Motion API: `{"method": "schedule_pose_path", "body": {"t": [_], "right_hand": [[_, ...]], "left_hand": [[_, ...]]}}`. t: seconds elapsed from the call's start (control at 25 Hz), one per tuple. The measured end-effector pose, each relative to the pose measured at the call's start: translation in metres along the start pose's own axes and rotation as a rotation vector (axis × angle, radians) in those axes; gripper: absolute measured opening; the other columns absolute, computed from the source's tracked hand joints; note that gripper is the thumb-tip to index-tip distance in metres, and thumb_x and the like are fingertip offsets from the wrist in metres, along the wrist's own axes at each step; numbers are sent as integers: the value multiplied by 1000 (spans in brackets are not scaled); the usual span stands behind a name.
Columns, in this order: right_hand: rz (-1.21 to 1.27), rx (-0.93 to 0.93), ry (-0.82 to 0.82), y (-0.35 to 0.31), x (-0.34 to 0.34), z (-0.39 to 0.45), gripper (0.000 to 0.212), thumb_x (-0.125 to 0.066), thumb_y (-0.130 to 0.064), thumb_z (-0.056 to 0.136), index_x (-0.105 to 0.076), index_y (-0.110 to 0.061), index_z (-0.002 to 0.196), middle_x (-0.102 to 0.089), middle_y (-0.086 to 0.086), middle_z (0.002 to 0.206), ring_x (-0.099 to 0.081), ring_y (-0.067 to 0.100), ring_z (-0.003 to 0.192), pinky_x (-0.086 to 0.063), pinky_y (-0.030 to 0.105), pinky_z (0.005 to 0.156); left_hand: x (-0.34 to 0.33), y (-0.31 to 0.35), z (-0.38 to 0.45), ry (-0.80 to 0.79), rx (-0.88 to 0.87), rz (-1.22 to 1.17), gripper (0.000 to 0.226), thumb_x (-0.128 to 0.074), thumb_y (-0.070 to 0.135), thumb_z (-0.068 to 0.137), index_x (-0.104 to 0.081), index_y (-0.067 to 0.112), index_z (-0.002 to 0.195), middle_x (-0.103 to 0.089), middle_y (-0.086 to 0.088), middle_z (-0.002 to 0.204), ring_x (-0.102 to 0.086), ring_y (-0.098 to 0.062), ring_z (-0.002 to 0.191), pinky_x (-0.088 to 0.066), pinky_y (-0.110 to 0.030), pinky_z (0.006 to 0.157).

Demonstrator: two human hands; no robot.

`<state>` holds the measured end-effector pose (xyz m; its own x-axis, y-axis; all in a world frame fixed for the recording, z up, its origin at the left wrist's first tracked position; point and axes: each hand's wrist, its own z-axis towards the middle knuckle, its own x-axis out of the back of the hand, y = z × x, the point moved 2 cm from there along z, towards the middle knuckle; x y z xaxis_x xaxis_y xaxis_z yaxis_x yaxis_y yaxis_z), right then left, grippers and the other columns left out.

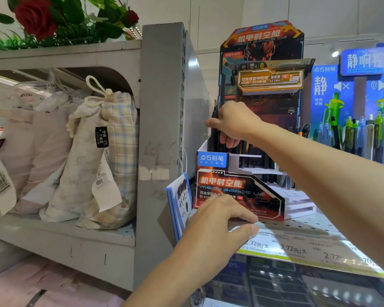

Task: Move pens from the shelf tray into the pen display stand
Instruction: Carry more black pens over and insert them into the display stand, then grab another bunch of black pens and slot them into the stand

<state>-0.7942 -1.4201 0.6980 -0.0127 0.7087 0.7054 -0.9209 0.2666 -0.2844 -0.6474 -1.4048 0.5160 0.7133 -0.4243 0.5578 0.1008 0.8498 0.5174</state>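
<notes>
R hand (232, 124) grips black pens (215, 131) in display stand (237, 191), L hand (213, 227) loosely curled on shelf edge (308, 244), holding nothing

— What sort of place is this?
— A shop, a stationery aisle by the look of it. The front edge of the metal shelf (315, 227) carries a strip of price labels (297, 249).
— Anything else?
— A printed cardboard pen display stand (248, 191), a blue pen display (355, 103) beside it, and tagged fabric bags (93, 151) on the neighbouring shelf.
</notes>
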Motion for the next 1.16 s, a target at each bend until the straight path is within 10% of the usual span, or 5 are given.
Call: {"method": "schedule_pose_path", "body": {"t": [0.32,0.52,1.0,1.16], "right_hand": [[-61,-17,95,-5,-2,-18,39,-62,-42,98,-67,-4,88,-70,4,60,-69,17,47,-64,36,59],[-143,35,249,1,7,-60,34,-61,-52,93,-67,-19,87,-73,4,87,-71,26,83,-57,41,82],[-165,21,354,114,143,-234,20,-66,-39,92,-69,-20,88,-71,-3,82,-66,13,79,-52,35,78],[-210,-63,339,195,217,-294,24,-66,-36,92,-68,-13,85,-71,2,83,-65,19,80,-49,37,76]], "left_hand": [[0,-1,0,17,-71,26,20,-64,41,95,-73,33,110,-60,24,102,-49,4,108,-46,-29,96],[0,2,-2,45,-107,36,18,-60,45,95,-72,34,103,-63,22,98,-53,3,102,-47,-29,90],[-108,116,25,76,-130,-321,7,-69,27,92,-74,26,97,-74,11,85,-66,-3,80,-50,-13,60],[-201,211,25,25,-194,-322,4,-70,28,92,-73,26,94,-74,11,84,-67,-3,78,-53,-23,76]]}}
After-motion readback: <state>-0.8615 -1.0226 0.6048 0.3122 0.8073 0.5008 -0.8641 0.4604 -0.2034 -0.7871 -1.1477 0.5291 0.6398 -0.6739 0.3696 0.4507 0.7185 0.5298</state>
